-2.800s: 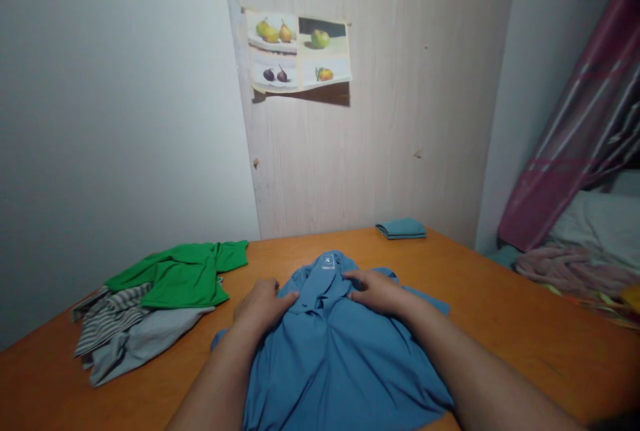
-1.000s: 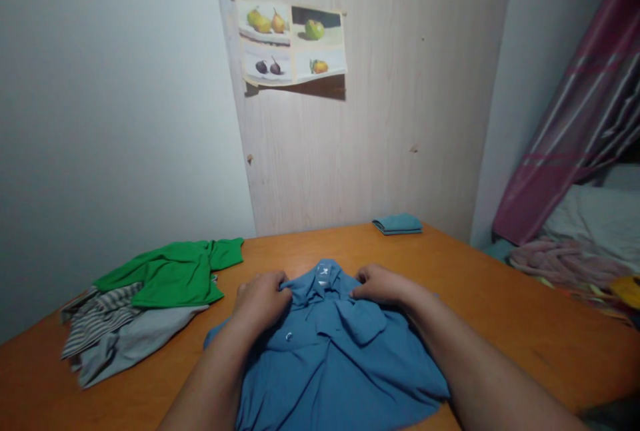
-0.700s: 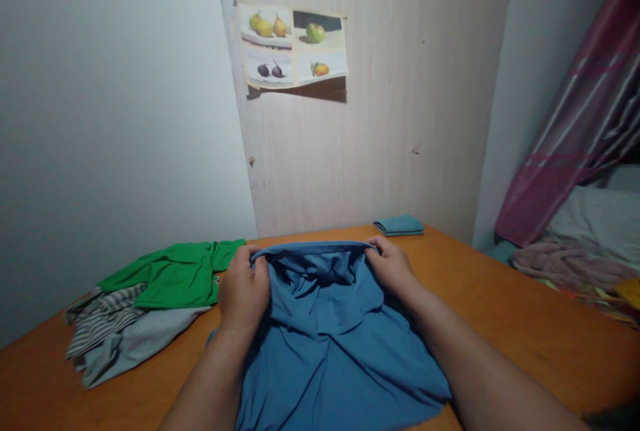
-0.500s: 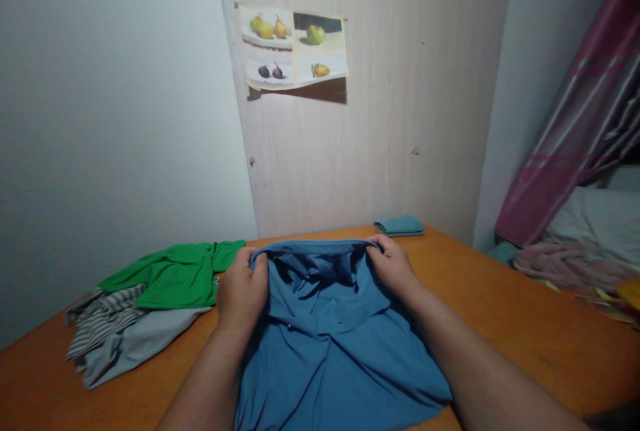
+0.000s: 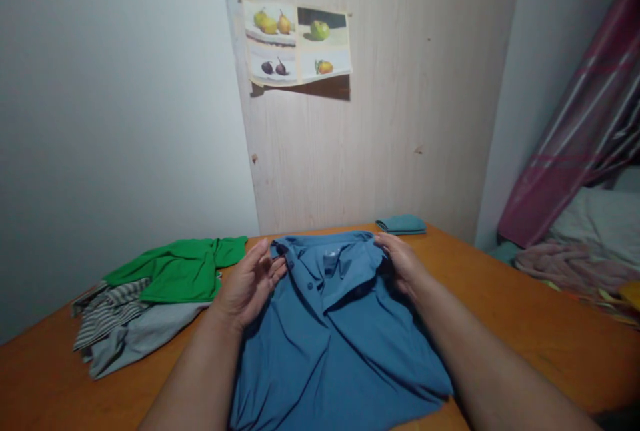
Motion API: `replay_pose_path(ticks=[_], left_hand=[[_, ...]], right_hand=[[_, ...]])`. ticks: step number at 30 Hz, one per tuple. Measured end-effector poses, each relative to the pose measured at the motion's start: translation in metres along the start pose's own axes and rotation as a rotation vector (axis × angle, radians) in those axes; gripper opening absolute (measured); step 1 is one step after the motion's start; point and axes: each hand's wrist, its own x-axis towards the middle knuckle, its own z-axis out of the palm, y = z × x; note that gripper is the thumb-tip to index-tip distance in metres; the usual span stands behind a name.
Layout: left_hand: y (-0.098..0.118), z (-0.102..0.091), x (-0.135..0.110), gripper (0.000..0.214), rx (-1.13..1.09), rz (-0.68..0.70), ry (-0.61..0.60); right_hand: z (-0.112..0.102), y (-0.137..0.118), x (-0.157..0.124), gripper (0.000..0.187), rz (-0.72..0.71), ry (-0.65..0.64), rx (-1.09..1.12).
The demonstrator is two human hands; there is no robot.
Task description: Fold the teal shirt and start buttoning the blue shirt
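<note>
A blue collared shirt (image 5: 320,351) lies front up before me, its neck opening at the far end. Small buttons run down the placket, and a pale label shows inside the neck. My left hand (image 5: 253,284) is at the collar's left side, palm turned inward and fingers apart, the fingertips touching the cloth. On the opposite side my right hand (image 5: 403,263) has the collar's right edge at its fingers, some of which are hidden behind the cloth.
To the left, a green garment (image 5: 185,271) lies over striped and grey clothes (image 5: 145,338) on the orange table (image 5: 510,338). A folded blue-green cloth (image 5: 401,224) sits at the back edge. Fruit pictures (image 5: 299,44) hang on the wall; a pink curtain (image 5: 565,131) is at right.
My left hand has loosened its grip and opened. The stretched neck opening has dropped flatter, so the collar, buttons and inner label now show. My right hand stays at the collar's right side.
</note>
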Motion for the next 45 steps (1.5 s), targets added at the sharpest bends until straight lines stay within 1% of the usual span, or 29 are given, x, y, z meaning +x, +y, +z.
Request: replay_pose_path(ticks=[3, 5, 7, 9, 12, 14, 16, 18, 19, 21, 23, 26, 29, 31, 34, 36, 38, 41, 43, 45], left_hand=[[-0.007, 0.003, -0.002, 0.043, 0.111, 0.031, 0.056], [-0.014, 0.003, 0.000, 0.053, 0.272, 0.106, 0.089], [-0.020, 0.001, 0.003, 0.054, 0.448, 0.196, 0.090], [-0.026, 0.002, 0.004, 0.047, 0.596, 0.251, 0.027], [-0.034, 0.009, 0.000, 0.032, 0.766, 0.249, -0.166], [-0.041, 0.014, -0.005, 0.029, 0.865, 0.233, -0.298], [-0.048, 0.017, -0.010, 0.030, 0.986, 0.234, -0.388], [-0.055, 0.017, -0.013, 0.032, 1.156, 0.248, -0.427], [-0.057, 0.015, -0.013, 0.030, 1.246, 0.256, -0.419], [-0.060, 0.010, -0.011, 0.018, 1.384, 0.259, -0.370], [-0.059, 0.005, -0.007, 0.010, 1.425, 0.244, -0.303], [-0.053, -0.002, -0.001, 0.013, 1.371, 0.202, -0.215], [-0.050, -0.005, 0.000, 0.014, 1.322, 0.171, -0.173], [-0.049, -0.005, -0.001, 0.015, 1.331, 0.165, -0.181], [-0.050, -0.004, -0.001, 0.019, 1.361, 0.179, -0.187], [-0.051, -0.001, 0.000, 0.020, 1.351, 0.245, -0.165], [-0.053, 0.002, 0.002, 0.017, 1.325, 0.332, -0.148], [-0.060, 0.005, 0.005, 0.009, 1.344, 0.382, -0.201], [-0.067, 0.005, 0.007, 0.007, 1.403, 0.371, -0.236], [-0.073, 0.004, 0.009, 0.007, 1.455, 0.356, -0.236]], right_hand=[[0.004, -0.004, -0.004, 0.054, -0.035, 0.152, -0.025], [0.007, -0.008, -0.008, 0.051, -0.072, 0.165, -0.083], [0.011, -0.012, -0.013, 0.040, -0.101, 0.135, -0.124], [0.016, -0.014, -0.018, 0.029, -0.104, 0.049, -0.140], [0.023, -0.013, -0.026, 0.022, -0.079, -0.155, -0.153], [0.027, -0.011, -0.033, 0.020, -0.038, -0.301, -0.198], [0.031, -0.009, -0.040, 0.016, 0.020, -0.457, -0.265], [0.032, -0.007, -0.045, 0.014, 0.091, -0.593, -0.335], [0.033, -0.006, -0.047, 0.013, 0.123, -0.642, -0.367], [0.032, -0.004, -0.048, 0.012, 0.162, -0.694, -0.421], [0.031, -0.002, -0.047, 0.010, 0.174, -0.715, -0.458], [0.028, 0.000, -0.045, 0.010, 0.168, -0.747, -0.479], [0.027, 0.002, -0.045, 0.009, 0.127, -0.799, -0.498], [0.028, 0.003, -0.046, 0.009, 0.091, -0.811, -0.519], [0.033, 0.005, -0.049, 0.014, 0.037, -0.738, -0.565], [0.035, 0.006, -0.050, 0.022, -0.037, -0.667, -0.637], [0.038, 0.008, -0.051, 0.028, -0.134, -0.622, -0.727], [0.040, 0.013, -0.050, 0.038, -0.241, -0.617, -0.812], [0.042, 0.018, -0.049, 0.045, -0.292, -0.623, -0.838], [0.044, 0.023, -0.049, 0.050, -0.342, -0.618, -0.872]])
